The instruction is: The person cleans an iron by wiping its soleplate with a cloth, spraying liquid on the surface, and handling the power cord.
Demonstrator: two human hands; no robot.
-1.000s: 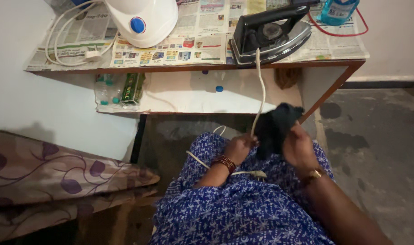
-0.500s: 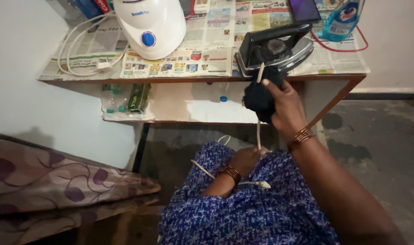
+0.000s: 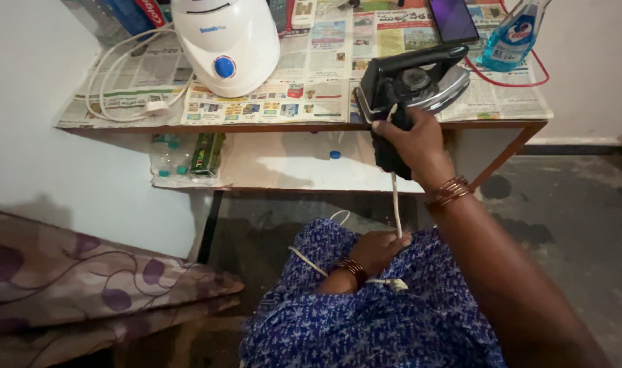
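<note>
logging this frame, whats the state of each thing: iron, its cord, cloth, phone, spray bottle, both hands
iron: flat on the newspaper, at the shelf edge
cord: stretched from iron down to lap
dark cloth: bunched against the cord below the iron
phone: lying flat, screen up
spray bottle: lying down
right hand: fingers closed on cloth
left hand: closed on cord
</note>
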